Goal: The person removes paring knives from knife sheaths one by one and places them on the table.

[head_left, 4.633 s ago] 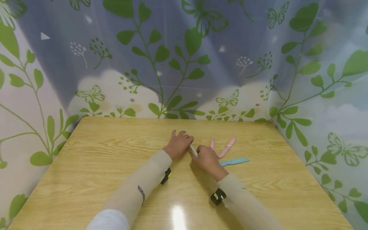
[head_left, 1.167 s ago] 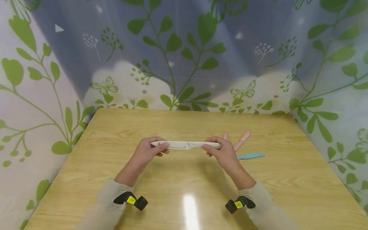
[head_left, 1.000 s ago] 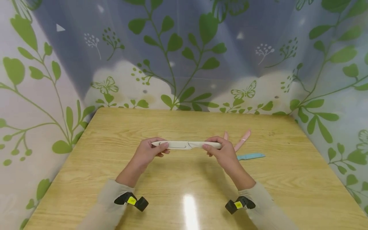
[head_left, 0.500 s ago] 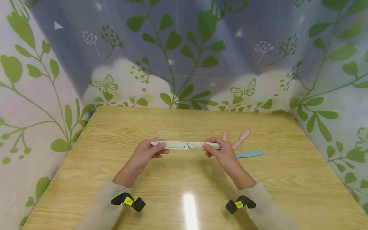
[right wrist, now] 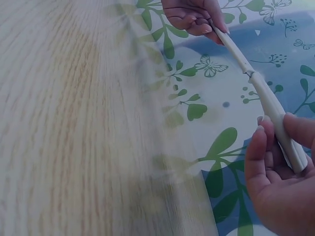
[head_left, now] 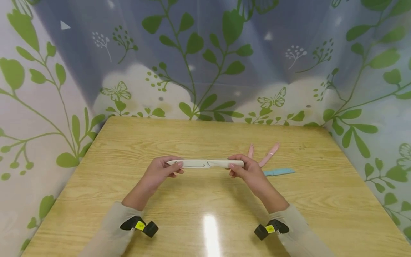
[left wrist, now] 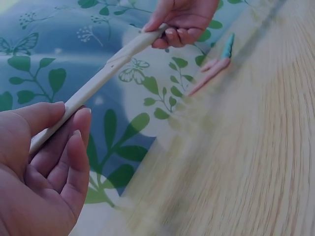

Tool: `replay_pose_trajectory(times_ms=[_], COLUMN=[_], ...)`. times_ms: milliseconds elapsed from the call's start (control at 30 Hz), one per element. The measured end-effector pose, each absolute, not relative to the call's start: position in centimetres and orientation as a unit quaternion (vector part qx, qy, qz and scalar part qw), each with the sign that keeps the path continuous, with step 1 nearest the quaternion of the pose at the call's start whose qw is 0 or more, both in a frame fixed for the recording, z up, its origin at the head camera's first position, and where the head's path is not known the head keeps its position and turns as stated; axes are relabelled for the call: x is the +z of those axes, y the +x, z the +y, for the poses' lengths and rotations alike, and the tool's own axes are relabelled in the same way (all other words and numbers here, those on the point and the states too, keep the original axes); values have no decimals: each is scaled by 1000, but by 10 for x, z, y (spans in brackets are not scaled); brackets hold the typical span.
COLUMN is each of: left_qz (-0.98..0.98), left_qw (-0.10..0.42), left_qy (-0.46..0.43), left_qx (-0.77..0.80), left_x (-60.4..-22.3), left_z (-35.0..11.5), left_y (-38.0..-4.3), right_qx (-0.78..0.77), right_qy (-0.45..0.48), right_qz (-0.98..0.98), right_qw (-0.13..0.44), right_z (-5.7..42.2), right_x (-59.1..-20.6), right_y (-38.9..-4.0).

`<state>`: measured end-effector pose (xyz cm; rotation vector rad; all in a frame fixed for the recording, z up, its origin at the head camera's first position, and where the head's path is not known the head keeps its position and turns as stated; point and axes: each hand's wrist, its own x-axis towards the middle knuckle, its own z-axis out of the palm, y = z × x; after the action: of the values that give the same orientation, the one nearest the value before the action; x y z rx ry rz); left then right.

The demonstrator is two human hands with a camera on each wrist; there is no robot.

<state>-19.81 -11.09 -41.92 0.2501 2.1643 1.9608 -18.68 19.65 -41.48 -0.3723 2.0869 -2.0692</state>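
A white knife in its white sheath is held level above the table between both hands. My left hand (head_left: 160, 170) pinches the sheath (head_left: 192, 163) between thumb and fingers near its tip. My right hand (head_left: 248, 171) grips the knife's handle (right wrist: 275, 110) near its rear end, thumb on the near side. In the right wrist view a narrow notch shows where handle and sheath meet. The left wrist view shows the sheath (left wrist: 91, 86) running out of the left hand up toward the right hand (left wrist: 184, 22). The blade is hidden inside the sheath.
Right of the hands on the wood-grain table (head_left: 128, 142) lie a slim pink piece (head_left: 251, 150), a longer pink knife-shaped piece (head_left: 270, 154) and a light blue knife (head_left: 280, 172). A leaf-patterned curtain (head_left: 199, 71) hangs behind the table and along both sides.
Earlier both hands were close together low over the table, with the white knife mostly covered. It is now held out lengthwise between them. Over the last second the hands shift only slightly.
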Motion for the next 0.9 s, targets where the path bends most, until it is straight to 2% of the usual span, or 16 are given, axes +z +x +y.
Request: replay_pose_trajectory(times_ms=[200, 733, 900], left_qz=[783, 799, 834], left_qw=[72, 77, 49], left_qy=[95, 114, 141], left_qx=[611, 586, 532], left_x=[-419, -420, -423], left_z=[-112, -116, -114], left_y=[-197, -195, -193], right_qx=[-705, -694, -691], right_qy=[-119, -113, -105], right_qz=[694, 705, 708], right_qw=[83, 98, 97], right_z=[198, 197, 195], right_x=[-418, -417, -418], right_y=[-187, -184, -183])
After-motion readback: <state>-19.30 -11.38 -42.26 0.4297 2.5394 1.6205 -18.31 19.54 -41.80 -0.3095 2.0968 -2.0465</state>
